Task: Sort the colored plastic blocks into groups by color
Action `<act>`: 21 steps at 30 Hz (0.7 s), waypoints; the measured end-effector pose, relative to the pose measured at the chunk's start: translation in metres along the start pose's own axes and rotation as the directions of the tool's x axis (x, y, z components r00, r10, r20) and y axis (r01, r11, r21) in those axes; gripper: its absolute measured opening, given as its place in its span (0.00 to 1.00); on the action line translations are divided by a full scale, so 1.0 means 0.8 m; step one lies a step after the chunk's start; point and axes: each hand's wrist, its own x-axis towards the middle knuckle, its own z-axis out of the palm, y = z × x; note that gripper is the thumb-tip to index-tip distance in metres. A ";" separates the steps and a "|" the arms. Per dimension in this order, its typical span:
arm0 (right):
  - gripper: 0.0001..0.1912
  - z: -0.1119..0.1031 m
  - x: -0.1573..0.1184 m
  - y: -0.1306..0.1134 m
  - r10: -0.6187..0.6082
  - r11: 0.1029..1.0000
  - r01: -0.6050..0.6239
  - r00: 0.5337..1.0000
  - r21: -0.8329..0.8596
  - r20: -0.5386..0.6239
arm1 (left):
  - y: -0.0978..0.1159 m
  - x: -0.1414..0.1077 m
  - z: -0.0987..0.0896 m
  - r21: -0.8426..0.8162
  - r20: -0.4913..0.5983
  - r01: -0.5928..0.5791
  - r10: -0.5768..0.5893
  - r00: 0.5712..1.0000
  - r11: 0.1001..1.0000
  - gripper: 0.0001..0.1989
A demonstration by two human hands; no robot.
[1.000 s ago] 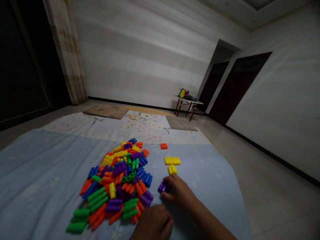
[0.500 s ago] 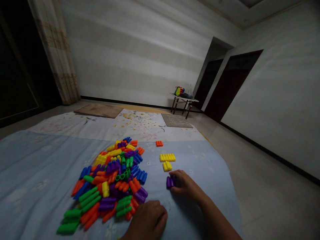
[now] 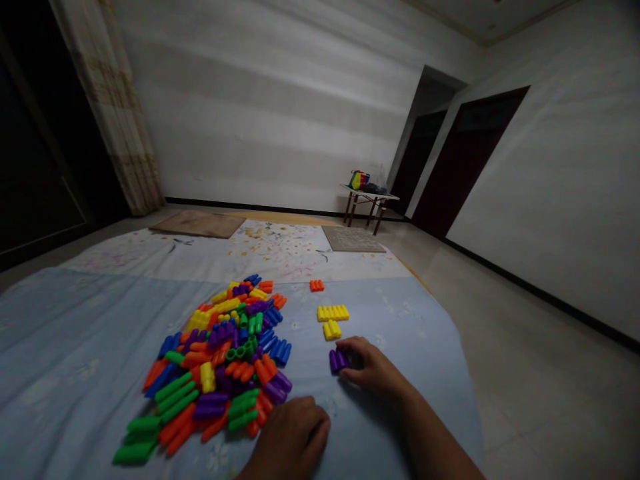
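Note:
My right hand (image 3: 367,365) has its thumb and fingers closed on the right end of a purple tube block (image 3: 339,361), which sits low on the blue sheet. Just beyond it lie a short yellow block (image 3: 332,330) and a longer yellow block (image 3: 333,313). An orange block (image 3: 317,285) is farther off in the same line. My left hand (image 3: 295,433) rests with curled fingers beside the lower right of a heap of colored blocks; nothing shows in it, though its palm is hidden. Nearest to it are orange pieces and a green block (image 3: 243,410).
Purple, blue, orange, green and yellow blocks make up the heap, with a green block (image 3: 136,451) at its near left. The flowered sheet (image 3: 400,333) covers a low wide surface. Two flat mats (image 3: 200,223) lie at the far side; a small table (image 3: 370,193) stands beyond.
The view has shifted slightly. Both hands keep nearly the same place and pose, and the purple block stays at my right fingertips.

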 end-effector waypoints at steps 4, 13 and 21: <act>0.18 -0.001 0.004 0.012 0.077 0.996 -0.071 0.990 0.054 -0.118 | -0.001 0.001 0.001 0.020 0.005 0.010 -0.010 1.000 1.000 0.12; 0.14 0.010 0.018 0.019 -0.041 0.997 0.024 0.976 -0.078 -0.214 | 0.001 -0.001 0.001 0.007 -0.019 0.009 -0.009 1.000 1.000 0.11; 0.14 0.009 0.015 0.014 -0.054 0.995 0.028 0.956 -0.094 -0.287 | -0.004 -0.002 0.006 -0.008 -0.049 -0.031 0.030 0.998 0.999 0.10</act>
